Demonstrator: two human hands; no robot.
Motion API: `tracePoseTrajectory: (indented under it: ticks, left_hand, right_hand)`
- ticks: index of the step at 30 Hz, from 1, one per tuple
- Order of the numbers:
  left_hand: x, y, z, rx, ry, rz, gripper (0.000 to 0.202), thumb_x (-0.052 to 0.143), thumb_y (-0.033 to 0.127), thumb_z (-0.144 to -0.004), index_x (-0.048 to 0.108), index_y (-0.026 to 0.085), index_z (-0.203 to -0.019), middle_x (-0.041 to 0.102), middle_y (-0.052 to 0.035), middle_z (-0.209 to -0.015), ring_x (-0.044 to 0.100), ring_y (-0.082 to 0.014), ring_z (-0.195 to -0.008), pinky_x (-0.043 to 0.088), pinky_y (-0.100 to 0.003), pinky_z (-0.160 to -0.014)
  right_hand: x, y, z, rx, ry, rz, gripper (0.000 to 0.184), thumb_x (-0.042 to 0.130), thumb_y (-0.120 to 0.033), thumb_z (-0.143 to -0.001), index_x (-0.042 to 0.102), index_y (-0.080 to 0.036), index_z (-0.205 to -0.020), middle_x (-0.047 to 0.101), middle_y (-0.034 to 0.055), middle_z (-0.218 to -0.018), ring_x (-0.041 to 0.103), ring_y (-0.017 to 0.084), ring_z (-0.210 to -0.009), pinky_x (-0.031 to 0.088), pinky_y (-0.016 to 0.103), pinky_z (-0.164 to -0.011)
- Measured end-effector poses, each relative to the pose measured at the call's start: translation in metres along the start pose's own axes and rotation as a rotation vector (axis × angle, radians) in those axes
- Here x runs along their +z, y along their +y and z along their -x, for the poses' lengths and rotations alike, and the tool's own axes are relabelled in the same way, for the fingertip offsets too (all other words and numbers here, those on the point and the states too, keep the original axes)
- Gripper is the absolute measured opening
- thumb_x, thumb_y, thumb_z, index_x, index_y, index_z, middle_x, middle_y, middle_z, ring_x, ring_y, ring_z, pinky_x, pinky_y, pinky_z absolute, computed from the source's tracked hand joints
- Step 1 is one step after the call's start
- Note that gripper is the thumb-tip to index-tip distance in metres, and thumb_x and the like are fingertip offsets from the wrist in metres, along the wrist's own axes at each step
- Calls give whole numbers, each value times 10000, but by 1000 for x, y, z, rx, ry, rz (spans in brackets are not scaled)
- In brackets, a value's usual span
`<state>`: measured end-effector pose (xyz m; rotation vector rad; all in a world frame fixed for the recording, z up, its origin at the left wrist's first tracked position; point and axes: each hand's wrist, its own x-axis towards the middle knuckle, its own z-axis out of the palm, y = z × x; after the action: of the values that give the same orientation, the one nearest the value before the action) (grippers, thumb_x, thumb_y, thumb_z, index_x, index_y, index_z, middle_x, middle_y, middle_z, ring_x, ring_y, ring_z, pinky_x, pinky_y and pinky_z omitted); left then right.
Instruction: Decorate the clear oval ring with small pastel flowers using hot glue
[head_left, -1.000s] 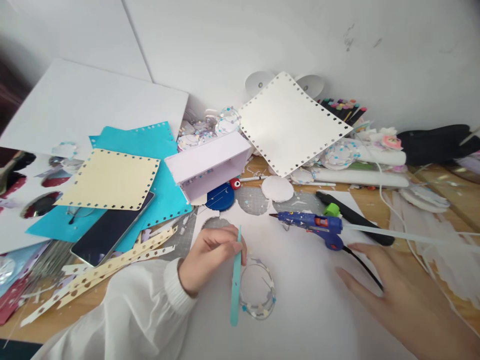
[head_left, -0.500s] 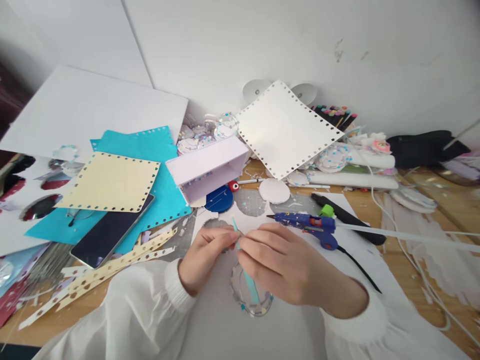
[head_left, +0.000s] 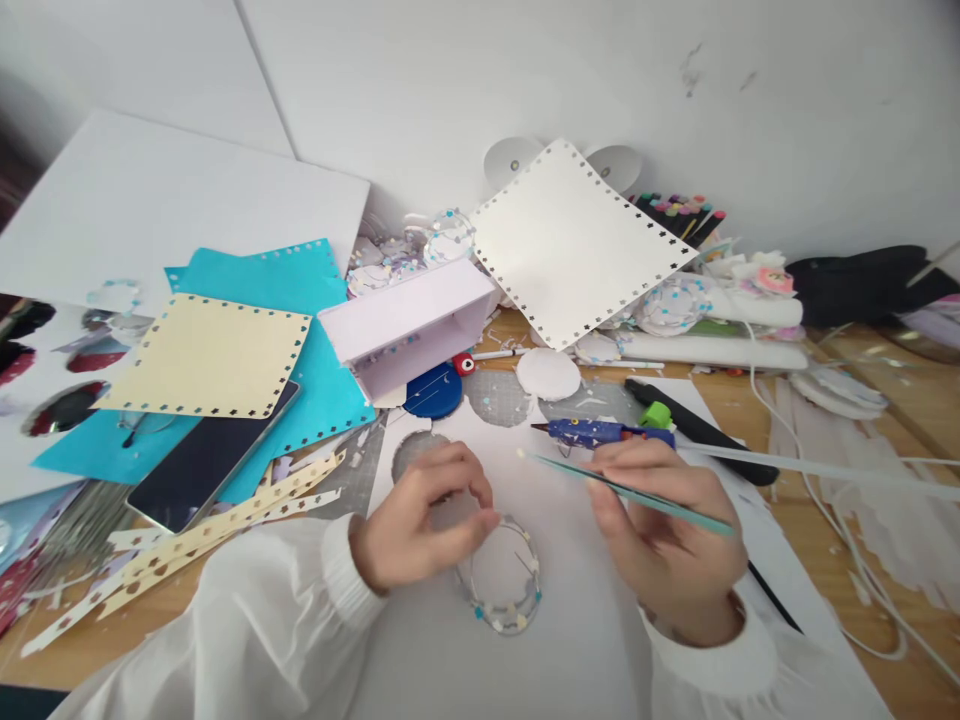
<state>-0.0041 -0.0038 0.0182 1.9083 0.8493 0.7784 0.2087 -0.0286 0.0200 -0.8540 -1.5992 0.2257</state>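
Note:
My right hand (head_left: 667, 520) is closed around slim teal tweezers (head_left: 645, 494), raised over the paper and pointing left. At their tip sits a tiny cream-coloured piece (head_left: 521, 455). My left hand (head_left: 427, 515) is curved, its thumb and fingers a little apart with nothing seen between them. Its thumb is just over the upper left edge of a thin wire hoop (head_left: 538, 570), though I cannot tell if they touch. Small blue and cream pieces dot the hoop, which rests on white paper (head_left: 570, 650).
A blue glue gun (head_left: 585, 432) lies beyond my right hand, beside a black tool (head_left: 712, 450). Around stand a lilac box (head_left: 409, 310), a round blue case (head_left: 435, 390), a punched cream sheet (head_left: 206, 355), a phone (head_left: 210, 460), and a white punched card (head_left: 577, 245).
My hands have moved apart. The tweezers swung away to the right in my right hand, now with the cream bit at their tip, and my left hand came down toward the hoop.

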Motion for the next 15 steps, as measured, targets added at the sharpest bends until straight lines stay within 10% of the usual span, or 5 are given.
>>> tracePoseTrajectory:
  ticks: [6,15]
  left_hand:
    - [0,-3,-2,71,-157,35,210,489,191,-867,532,156,-665,566,-53,-716,514,-170,-720,391,-311,-717]
    - [0,-5,0,-126,-32,395,381,504,346,-895,417,168,-570,449,-26,-657,424,-146,-632,341,-292,-591]
  right_hand:
    - [-1,-9,2,271,-37,-300,209,550,-56,-824,561,-242,-916,544,-16,-714,557,152,-648,516,332,-584]
    - [-1,-11,7,353,-145,-454,180,538,-72,-831,548,-231,-916,502,-18,-684,509,143,-617,476,308,-531]
